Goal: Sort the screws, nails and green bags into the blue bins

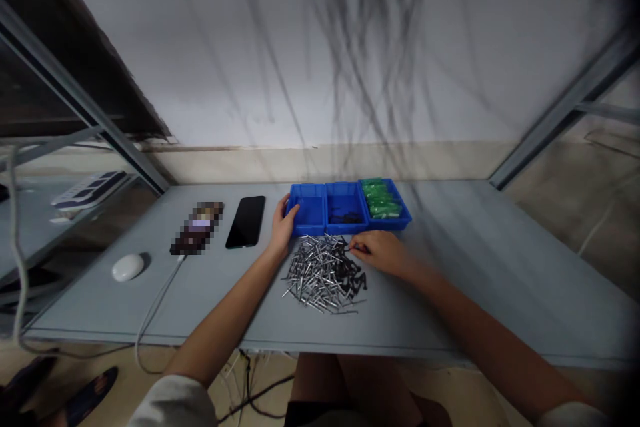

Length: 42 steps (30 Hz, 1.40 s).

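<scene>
My left hand [283, 223] grips the left wall of the leftmost blue bin [309, 227], thumb over the rim and fingers outside. Beside the front of the bins lies a loose pile of thin silver metal pins [319, 273]. Small black parts [354, 275] are heaped along the pile's right side; their exact kind is too small to tell. At the upper right of this heap my right hand [380, 251] is closed in a pinch, with a small black part apparently at its fingertips. A few dark pieces lie in the middle blue bin [345, 227].
Green plastic packets [381, 199] fill the right blue bin [406, 219]. On the left of the table [450, 307] lie a black phone [245, 222], a second phone [197, 228] on a white cable [159, 297], and a white mouse [128, 267]. A wall stands behind, with metal frame posts at both sides.
</scene>
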### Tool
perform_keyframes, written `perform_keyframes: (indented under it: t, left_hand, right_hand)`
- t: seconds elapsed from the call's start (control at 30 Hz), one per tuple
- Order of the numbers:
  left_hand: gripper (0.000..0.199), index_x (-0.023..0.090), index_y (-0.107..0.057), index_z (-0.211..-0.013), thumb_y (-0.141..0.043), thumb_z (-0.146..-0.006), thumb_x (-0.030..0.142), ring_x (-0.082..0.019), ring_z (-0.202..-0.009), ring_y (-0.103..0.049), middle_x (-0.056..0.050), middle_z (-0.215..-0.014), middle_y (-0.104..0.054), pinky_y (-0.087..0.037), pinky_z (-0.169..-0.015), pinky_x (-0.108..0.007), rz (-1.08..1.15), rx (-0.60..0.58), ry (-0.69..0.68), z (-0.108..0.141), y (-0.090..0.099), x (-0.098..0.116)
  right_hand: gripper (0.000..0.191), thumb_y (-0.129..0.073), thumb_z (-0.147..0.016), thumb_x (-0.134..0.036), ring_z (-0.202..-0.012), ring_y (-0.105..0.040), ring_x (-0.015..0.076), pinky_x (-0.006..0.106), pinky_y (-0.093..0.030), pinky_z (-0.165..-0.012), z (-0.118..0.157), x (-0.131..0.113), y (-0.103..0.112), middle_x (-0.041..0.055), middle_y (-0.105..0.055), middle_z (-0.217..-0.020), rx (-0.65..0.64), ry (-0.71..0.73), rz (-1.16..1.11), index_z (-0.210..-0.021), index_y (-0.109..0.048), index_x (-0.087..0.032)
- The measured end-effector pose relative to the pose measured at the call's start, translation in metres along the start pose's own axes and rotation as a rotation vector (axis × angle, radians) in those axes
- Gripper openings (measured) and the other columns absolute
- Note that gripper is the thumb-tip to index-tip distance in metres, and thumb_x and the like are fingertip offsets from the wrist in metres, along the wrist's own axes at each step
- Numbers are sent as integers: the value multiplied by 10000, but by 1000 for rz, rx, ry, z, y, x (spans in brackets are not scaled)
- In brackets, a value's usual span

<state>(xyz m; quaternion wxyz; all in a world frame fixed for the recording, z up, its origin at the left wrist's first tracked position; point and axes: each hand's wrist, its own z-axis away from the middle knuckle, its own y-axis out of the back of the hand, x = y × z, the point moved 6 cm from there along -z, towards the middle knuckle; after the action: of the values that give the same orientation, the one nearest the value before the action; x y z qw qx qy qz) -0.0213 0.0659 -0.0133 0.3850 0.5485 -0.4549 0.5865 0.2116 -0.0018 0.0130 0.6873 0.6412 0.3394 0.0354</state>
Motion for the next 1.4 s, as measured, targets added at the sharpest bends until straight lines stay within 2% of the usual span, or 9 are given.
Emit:
perform_keyframes:
  t: [0.13, 0.3, 0.53, 0.7, 0.83, 1.1, 1.4]
  left_hand:
    - [436, 245, -632, -1181, -695, -751, 267, -238, -1239, -550, -69, -1300, -622, -404, -1084, -385, 5, 5, -9, -1, 1, -2]
    - [436, 245, -628, -1190, -689, -759, 262, -238, -1251, -540, -70, -1310, -614, -400, -1088, -381, 4, 1, -6, -1, 1, -1]
    - [444, 236, -618, -1205, -683, -766, 258, -241, -1259, -533, -83, -1321, -605, -389, -1097, -393, 4, -3, -4, -2, 0, -3]
    - [429, 242, -631, -1185, -690, -761, 252, -247, -1261, -533, -81, -1319, -607, -393, -1096, -394, 1, 0, -10, -2, 0, -1]
    - [434, 232, -628, -1194, -686, -764, 245, -247, -1248, -543, -80, -1307, -617, -397, -1094, -386, 2, 2, -2, -1, 0, 0]
    - [457, 218, -614, -1217, -681, -766, 246, -249, -1239, -549, -85, -1309, -614, -411, -1081, -389, 12, -1, 16, -4, 0, -4]
    - [465, 220, -610, -1225, -686, -767, 259, -242, -1233, -552, -87, -1313, -609, -411, -1077, -382, 14, -12, 8, -3, 1, -4]
  right_hand:
    - [144, -572, -836, -191, -694, -597, 182, 270, -332, -603, 1, 1, 1, 35, -686, -758, 14, 10, -13, -852, -713, -216]
    - [123, -562, -853, -227, -699, -579, 175, 276, -346, -626, 4, 3, 7, 24, -659, -763, 73, 25, -104, -810, -677, -219]
    - [122, -574, -845, -261, -661, -560, 164, 290, -371, -610, 3, 4, 9, 22, -662, -744, 78, -15, -275, -807, -683, -223]
    - [139, -614, -827, -317, -636, -583, 152, 277, -420, -574, 2, 8, 7, 31, -677, -741, 48, -93, -577, -832, -682, -195]
    - [178, -680, -771, -354, -542, -553, 111, 255, -424, -522, 0, 12, 5, 33, -691, -756, 22, -156, -835, -807, -680, -179]
    - [252, -742, -733, -428, -503, -504, 82, 239, -396, -499, -3, 22, 10, 34, -717, -773, 180, -177, -1087, -798, -722, -185]
    - [160, -756, -702, -333, -489, -491, 76, 231, -341, -453, 0, 27, 13, 15, -718, -756, 275, -215, -1343, -820, -762, -225]
